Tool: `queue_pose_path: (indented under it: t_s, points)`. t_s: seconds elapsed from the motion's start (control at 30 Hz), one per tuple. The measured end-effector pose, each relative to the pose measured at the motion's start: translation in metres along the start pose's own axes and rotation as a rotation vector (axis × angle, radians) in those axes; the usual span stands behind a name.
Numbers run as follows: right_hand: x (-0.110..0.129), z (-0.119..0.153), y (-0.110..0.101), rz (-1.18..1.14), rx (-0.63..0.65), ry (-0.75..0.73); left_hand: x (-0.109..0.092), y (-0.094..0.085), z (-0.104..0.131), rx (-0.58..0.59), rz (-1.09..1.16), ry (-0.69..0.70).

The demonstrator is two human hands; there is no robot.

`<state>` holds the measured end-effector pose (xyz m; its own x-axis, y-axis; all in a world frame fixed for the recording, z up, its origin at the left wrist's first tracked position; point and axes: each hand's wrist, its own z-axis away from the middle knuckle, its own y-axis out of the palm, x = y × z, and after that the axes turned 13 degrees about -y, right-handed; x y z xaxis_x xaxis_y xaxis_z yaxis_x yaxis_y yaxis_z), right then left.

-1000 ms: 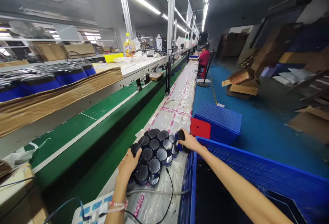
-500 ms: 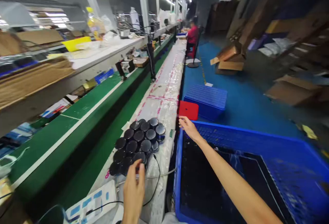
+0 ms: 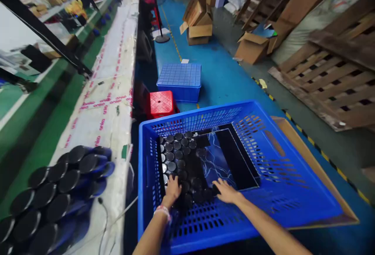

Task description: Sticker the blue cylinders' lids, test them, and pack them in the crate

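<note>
Both hands are down inside a large blue plastic crate [image 3: 295, 196]. My left hand [image 3: 173, 188] lies over black round-topped cylinders [image 3: 178, 154] grouped at the crate's left side, its fingers stretched out and touching them. My right hand [image 3: 227, 191] reaches across the crate with fingers apart, their tips at the edge of another dark cylinder [image 3: 208, 194]. A flat black panel with a blue lightning-like pattern [image 3: 215, 157] lies on the crate bottom beyond my right hand. On the bench to the left stands a cluster of several more black cylinders [image 3: 60, 196].
A plastic-covered bench [image 3: 84, 126] runs along the left, with a thin black cable [image 3: 106, 218] on it. Behind the crate are a red stool [image 3: 160, 103] and an upturned blue bin [image 3: 179, 82]. Cardboard boxes [image 3: 199, 30] and a wooden pallet [image 3: 331, 75] stand farther off.
The view has swung right and down. My left hand has moved from the cylinders on the bench into the crate. My right hand has come down from above the crate's edge into it.
</note>
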<state>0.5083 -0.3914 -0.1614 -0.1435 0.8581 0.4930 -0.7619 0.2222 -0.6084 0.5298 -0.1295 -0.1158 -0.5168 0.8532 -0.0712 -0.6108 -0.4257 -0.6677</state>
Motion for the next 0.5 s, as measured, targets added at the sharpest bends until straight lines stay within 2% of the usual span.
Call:
queue_pose_path:
  t_s: [0.13, 0.27, 0.37, 0.5]
  points:
    - [0.005, -0.036, 0.026, 0.135, 0.167, -0.284, -0.022, 0.044, -0.04, -0.157, -0.003, -0.243]
    - [0.007, -0.065, 0.051, 0.225, 0.304, -0.486, -0.037, 0.087, -0.058, -0.236, -0.012, -0.425]
    - [-0.011, -0.071, 0.057, 0.277, 0.347, -0.555, -0.05, 0.113, -0.063, -0.28, -0.044, -0.442]
    - [-0.047, -0.061, 0.046, 0.362, 0.339, -0.589, -0.064, 0.132, -0.06, -0.32, -0.091, -0.336]
